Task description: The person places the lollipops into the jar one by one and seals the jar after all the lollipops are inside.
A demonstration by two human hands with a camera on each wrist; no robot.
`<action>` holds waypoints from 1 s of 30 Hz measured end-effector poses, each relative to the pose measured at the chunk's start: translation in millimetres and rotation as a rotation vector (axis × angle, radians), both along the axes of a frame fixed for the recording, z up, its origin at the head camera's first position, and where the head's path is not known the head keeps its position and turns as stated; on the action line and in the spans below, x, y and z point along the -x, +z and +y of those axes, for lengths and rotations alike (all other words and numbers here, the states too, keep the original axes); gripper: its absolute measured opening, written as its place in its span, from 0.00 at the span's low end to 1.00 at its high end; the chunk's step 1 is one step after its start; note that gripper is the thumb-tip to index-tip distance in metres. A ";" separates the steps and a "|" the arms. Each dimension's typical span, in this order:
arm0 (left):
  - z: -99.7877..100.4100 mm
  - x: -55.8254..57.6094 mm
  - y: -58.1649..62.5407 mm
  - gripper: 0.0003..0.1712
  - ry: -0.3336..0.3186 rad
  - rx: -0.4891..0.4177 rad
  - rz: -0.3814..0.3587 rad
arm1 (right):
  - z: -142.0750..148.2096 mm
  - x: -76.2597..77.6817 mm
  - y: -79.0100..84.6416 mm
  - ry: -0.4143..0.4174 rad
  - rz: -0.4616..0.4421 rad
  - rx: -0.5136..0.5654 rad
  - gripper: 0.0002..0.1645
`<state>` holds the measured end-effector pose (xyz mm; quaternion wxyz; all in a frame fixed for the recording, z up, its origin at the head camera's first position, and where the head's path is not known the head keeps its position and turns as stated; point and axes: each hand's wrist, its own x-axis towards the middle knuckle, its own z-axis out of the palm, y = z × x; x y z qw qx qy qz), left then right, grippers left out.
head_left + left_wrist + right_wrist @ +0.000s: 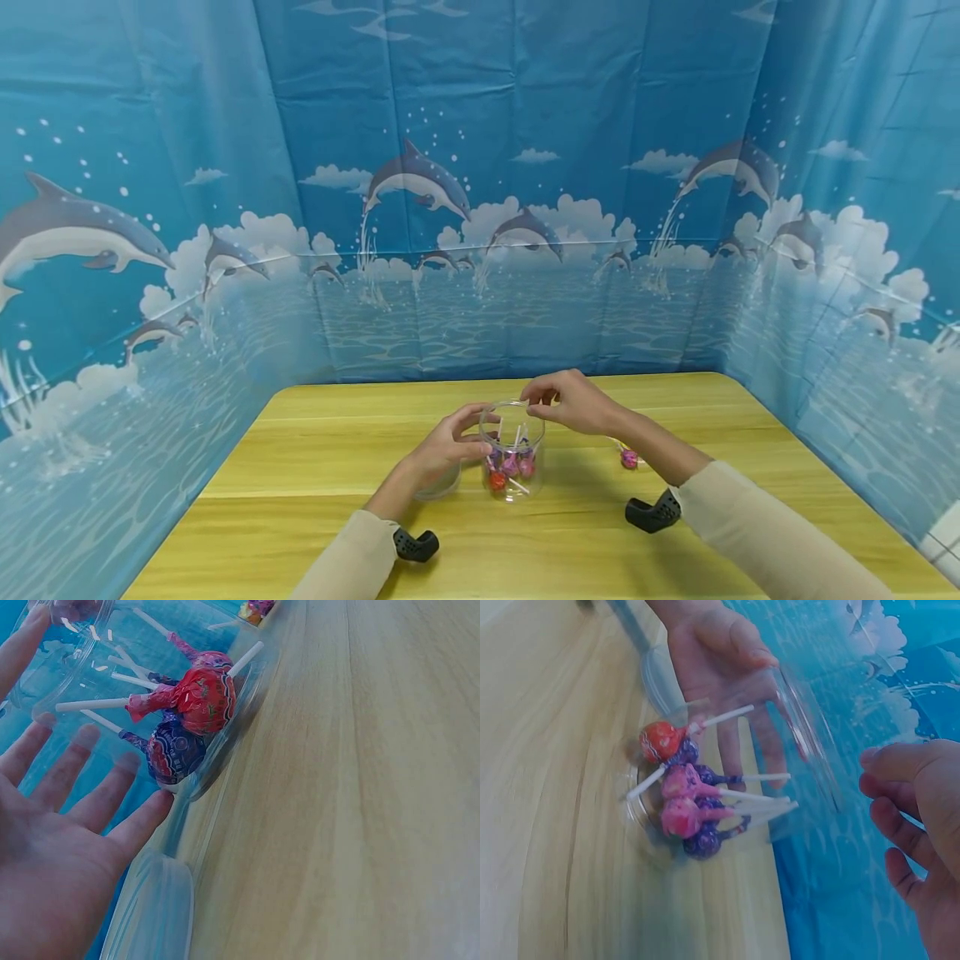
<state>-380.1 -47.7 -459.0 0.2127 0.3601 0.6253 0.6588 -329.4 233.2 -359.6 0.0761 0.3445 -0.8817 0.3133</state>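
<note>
A clear plastic jar (512,495) stands upright on the table, with several wrapped lollipops (682,780) inside, red, pink and purple, most with their white sticks pointing up. My left hand (448,446) holds the jar from its left side, thumb toward me and fingers spread along the far wall. Those fingers (112,787) show against the clear wall in the left wrist view. Over the right side of the rim hovers my right hand (576,403), its fingers loosely bent. In the right wrist view nothing shows between its thumb and fingers.
A clear round lid (438,487) lies on the table left of the jar, partly under my left forearm. To the right, beside my right forearm, is a pink-wrapped lollipop (628,458). A blue dolphin-print curtain (480,317) hangs along the far edge of the wooden table (300,467).
</note>
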 end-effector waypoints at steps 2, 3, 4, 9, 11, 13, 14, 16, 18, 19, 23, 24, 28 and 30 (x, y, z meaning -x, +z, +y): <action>-0.2 -0.2 0.1 0.42 -0.004 -0.005 -0.004 | 4.9 -0.8 0.8 -0.010 -0.001 0.003 0.09; -0.3 -0.2 -0.1 0.42 -0.006 -0.007 -0.005 | 7.6 -1.3 1.0 -0.015 0.004 0.003 0.09; -0.3 -0.4 0.0 0.42 -0.007 -0.010 -0.008 | 9.9 -1.8 1.1 -0.022 0.003 0.004 0.09; -0.4 -1.7 -0.1 0.41 -0.001 -0.014 -0.018 | 24.1 -5.0 0.8 -0.045 0.007 0.000 0.08; -0.6 -2.5 -0.1 0.41 0.001 -0.012 -0.016 | 30.4 -6.5 0.5 -0.058 0.009 -0.006 0.08; -0.6 -3.1 0.1 0.41 0.001 -0.011 -0.012 | 37.1 -8.4 0.2 -0.072 0.012 -0.009 0.08; -0.5 -2.9 -0.1 0.41 0.000 -0.013 -0.010 | 40.3 -9.4 0.2 -0.081 0.015 -0.012 0.08; -0.3 -2.6 -0.6 0.42 -0.001 -0.016 -0.008 | 46.9 -11.3 0.5 -0.092 0.018 -0.014 0.08; -0.1 -2.0 -1.1 0.42 -0.001 -0.019 -0.007 | 53.8 -13.7 0.7 -0.106 0.025 -0.016 0.09; 0.0 -1.9 -1.3 0.42 -0.001 -0.021 -0.007 | 57.6 -15.2 0.5 -0.116 0.029 -0.019 0.09; 0.5 -1.4 -2.0 0.40 -0.003 -0.020 -0.007 | 74.7 -21.9 -2.6 -0.156 0.052 -0.022 0.09; 0.6 -1.3 -2.0 0.41 -0.004 -0.019 -0.006 | 79.4 -23.6 -4.2 -0.166 0.055 -0.020 0.08; 1.1 -0.7 -2.2 0.41 0.000 -0.017 -0.009 | 98.1 -29.5 -12.7 -0.195 0.062 -0.005 0.08; 1.3 0.0 -2.2 0.41 0.000 -0.022 -0.014 | 107.6 -31.8 -18.1 -0.206 0.057 0.006 0.08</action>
